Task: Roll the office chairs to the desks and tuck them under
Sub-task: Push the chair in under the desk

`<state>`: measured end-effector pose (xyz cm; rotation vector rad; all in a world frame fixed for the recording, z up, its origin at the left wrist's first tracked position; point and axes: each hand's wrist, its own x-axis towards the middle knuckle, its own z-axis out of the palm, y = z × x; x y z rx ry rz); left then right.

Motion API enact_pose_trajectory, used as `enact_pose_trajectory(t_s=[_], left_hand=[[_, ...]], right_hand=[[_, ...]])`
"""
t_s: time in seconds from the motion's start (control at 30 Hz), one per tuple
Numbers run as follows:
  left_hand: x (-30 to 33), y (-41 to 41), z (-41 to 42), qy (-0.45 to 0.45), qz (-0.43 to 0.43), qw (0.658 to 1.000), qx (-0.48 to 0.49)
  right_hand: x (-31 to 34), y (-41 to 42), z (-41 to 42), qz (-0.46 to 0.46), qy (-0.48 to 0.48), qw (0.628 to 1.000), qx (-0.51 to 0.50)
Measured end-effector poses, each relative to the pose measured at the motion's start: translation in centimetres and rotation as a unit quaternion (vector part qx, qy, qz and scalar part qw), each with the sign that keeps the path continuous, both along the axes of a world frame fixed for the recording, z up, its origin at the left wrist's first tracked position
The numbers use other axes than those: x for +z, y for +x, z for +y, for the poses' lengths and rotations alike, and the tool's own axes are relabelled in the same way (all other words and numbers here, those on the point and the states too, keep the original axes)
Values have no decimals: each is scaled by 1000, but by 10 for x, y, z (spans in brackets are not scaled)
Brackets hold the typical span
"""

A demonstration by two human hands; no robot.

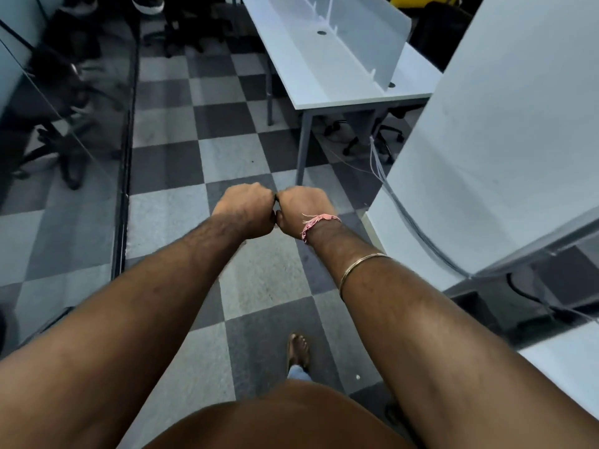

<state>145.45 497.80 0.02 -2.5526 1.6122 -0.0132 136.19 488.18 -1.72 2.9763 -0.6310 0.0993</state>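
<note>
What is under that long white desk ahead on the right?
Under the white desk are the wheeled bases of office chairs, black castors showing beside its grey legs, and loose cables hanging nearby. The chair seats and backs are hidden by the desktop.

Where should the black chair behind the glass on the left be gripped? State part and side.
Likely the top of the backrest of the black chair: its star base suggests that a high push will roll it. The glass partition stands between you and it, so approach from the chair's side of the glass. Blur hides which way the backrest faces.
</note>
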Motion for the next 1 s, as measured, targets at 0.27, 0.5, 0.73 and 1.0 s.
enact_pose_trajectory(t_s=[0.27, 0.5, 0.73, 1.0], left_hand=[[17, 105, -98, -24, -3, 997, 69], [17, 213, -158, -33, 5, 995, 98], [-11, 375, -212, -39, 11, 994, 97], [5, 563, -266, -41, -7, 997, 61]], right_hand=[[19, 118, -112, -29, -18, 997, 72], [18, 234, -180, -29, -23, 993, 116], [-5, 402, -238, -15, -22, 992, 123], [11, 583, -290, -37, -1, 994, 101]])
